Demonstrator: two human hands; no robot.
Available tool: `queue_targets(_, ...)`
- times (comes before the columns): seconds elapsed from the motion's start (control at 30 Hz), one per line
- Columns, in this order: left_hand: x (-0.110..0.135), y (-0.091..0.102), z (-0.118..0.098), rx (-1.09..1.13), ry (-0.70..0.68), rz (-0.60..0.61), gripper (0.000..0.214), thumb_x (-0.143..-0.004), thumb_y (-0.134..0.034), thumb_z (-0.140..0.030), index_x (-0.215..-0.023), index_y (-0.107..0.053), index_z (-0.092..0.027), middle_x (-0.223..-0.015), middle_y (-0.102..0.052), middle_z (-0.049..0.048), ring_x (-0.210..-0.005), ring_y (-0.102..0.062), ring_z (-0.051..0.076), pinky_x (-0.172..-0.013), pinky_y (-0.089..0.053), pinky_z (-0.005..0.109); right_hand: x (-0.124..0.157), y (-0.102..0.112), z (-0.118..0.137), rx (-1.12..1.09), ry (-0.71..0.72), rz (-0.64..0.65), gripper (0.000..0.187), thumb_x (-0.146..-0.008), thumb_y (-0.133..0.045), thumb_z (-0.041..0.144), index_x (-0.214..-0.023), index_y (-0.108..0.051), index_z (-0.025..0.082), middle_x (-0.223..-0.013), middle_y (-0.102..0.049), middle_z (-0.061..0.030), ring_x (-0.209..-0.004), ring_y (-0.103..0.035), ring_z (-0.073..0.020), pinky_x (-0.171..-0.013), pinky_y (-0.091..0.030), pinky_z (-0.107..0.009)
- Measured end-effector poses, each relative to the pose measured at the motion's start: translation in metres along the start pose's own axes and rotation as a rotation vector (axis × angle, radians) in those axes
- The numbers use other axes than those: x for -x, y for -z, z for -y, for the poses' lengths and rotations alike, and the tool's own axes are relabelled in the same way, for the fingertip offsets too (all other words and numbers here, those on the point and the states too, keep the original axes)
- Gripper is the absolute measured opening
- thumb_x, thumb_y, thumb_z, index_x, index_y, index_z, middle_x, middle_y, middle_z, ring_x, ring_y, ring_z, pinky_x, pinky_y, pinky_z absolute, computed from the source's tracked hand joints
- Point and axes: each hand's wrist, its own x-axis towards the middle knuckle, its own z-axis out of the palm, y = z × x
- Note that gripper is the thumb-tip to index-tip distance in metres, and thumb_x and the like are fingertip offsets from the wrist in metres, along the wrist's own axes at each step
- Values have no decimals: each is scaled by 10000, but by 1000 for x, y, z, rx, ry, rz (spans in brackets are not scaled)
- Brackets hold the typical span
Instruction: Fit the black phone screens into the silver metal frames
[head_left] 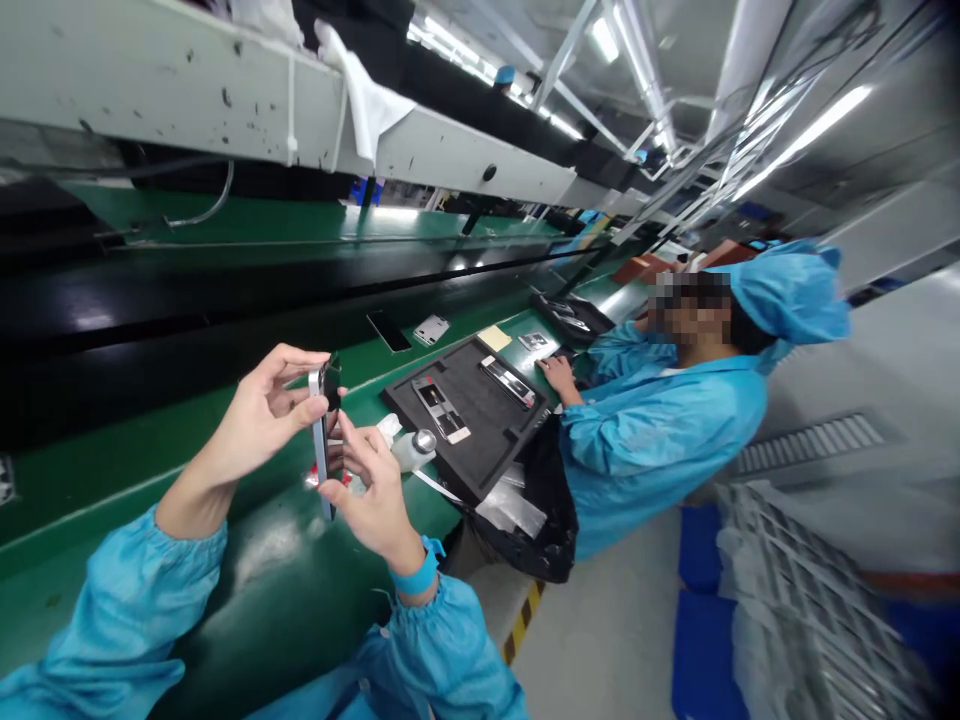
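Above the green bench, my left hand (264,405) grips the upper end of a smartphone (321,455), fingers and thumb closed on it. The phone stands on edge to my view, with its pale blue side frame showing and a dark part near its top. My right hand (371,490) pinches its lower half between thumb and fingers. A blue band circles my right wrist. Just beyond my right hand stands a whitish bottle (411,452) with a metal cap. Something small, red and white, lies behind the phone, partly hidden.
A black tray (480,400) holds phone parts. Past it lie a dark flat panel (388,331), a silver phone housing (432,330) and a yellow paper pad (495,338). A co-worker in blue (660,430) sits at right, one hand on the bench. A grey beam (225,90) runs overhead.
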Motion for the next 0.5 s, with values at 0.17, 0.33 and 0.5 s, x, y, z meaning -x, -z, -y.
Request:
queue_targets(0.17,9,-5,-7,100,-9,12,524,-884,-844,-459,-1284,-629,-199,-1364,-694,169,-1167,-743,306,-993,-624,437,-16,-9,5,117,160,-28,744,-849,-822,616,-1507,-623,330,-1256,-536,-104,-1158,-628,-276,-1089,-554,-497)
queue_targets(0.33,12,-21,-6,289,99,-98,536,-977,-634,-653,-1334,-588,-255,-1292,-744,126,-1075,-769,304,-853,-671,462,-16,-9,27,265,192,-42,720,-975,-614,674,-1599,-499,335,-1627,-333,-141,-1236,-602,-291,-1135,-515,-531)
queue_targets(0.5,16,-32,0,294,250,19,621,-967,-510,-774,-1162,-731,-227,-1007,-804,89,-898,-783,295,-780,-667,411,-28,8,50,0,22,-178,773,-1018,-354,790,-1383,-658,180,-1130,-698,-138,-887,-686,-215,-805,-602,-368)
